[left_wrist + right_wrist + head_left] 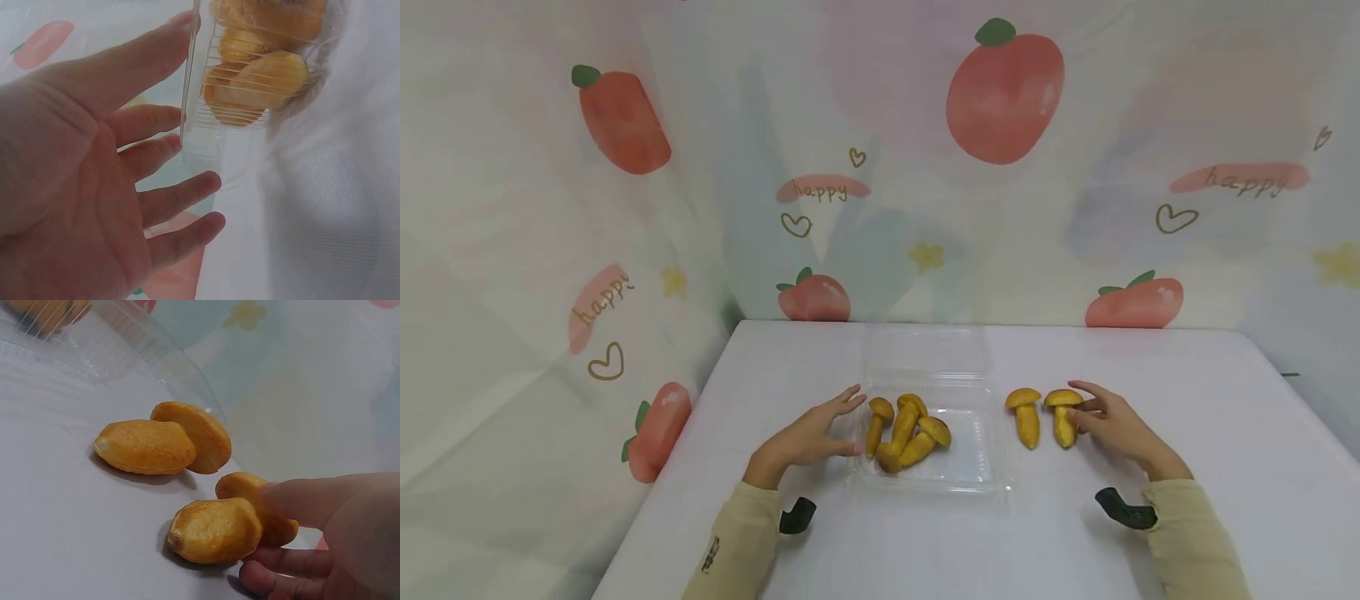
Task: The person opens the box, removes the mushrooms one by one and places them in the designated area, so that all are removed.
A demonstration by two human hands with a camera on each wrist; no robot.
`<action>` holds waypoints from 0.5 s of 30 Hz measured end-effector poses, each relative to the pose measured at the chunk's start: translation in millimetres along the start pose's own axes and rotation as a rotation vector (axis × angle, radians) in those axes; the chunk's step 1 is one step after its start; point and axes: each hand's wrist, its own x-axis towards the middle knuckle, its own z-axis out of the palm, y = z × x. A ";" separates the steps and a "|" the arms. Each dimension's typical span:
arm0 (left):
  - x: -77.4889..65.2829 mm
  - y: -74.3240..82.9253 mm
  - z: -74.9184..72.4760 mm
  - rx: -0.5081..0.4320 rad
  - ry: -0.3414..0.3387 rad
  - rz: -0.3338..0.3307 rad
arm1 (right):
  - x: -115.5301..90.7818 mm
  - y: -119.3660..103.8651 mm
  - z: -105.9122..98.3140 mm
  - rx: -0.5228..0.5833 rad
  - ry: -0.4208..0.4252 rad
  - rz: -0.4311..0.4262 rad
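A clear plastic clamshell box (977, 450) sits with its lid (925, 350) folded back, several yellow mushrooms (917, 450) lying in its left part. At the box's left side is my left hand (808, 433), fingers spread and nearly straight; in the left wrist view its thumb (156, 53) is at the clear rim (190, 81). To the right of the box, two more mushrooms lie on the table. My right hand (1116, 429) pinches the right one (215, 531) at its cap, thumb on top and fingers behind. The other mushroom (147, 447) lies just left of it, untouched.
The white table (910, 550) backs onto a cloth (880, 108) printed with peaches, hearts and the word happy. More of this cloth hangs along the left side. A dark curved piece (1123, 508) sticks out at each sleeve's cuff, above the tabletop.
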 end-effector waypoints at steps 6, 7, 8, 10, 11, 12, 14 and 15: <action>1.7 2.7 0.6 -0.022 -0.009 -0.016 | -4.6 0.6 -2.8 -0.024 0.012 0.034; 1.6 2.5 0.6 -0.018 -0.008 -0.010 | -4.9 0.4 -3.0 -0.030 0.015 0.037; 1.3 2.5 0.5 -0.016 -0.009 -0.009 | -5.1 0.0 -3.5 -0.036 0.016 0.040; 0.9 2.6 0.2 -0.010 -0.008 -0.007 | -5.8 -1.3 -5.0 -0.049 0.023 0.067; 0.8 2.8 0.1 -0.010 -0.007 -0.005 | -6.4 -2.1 -6.2 -0.060 0.025 0.079; 0.8 3.0 0.0 -0.006 -0.005 -0.005 | -6.9 -2.5 -7.5 -0.073 0.028 0.089; 0.9 3.3 -0.1 -0.009 -0.004 -0.007 | -8.6 -4.4 -10.2 -0.093 0.048 0.107; 1.2 3.2 -0.1 -0.009 -0.002 -0.004 | -9.5 -5.6 -11.3 -0.103 0.064 0.112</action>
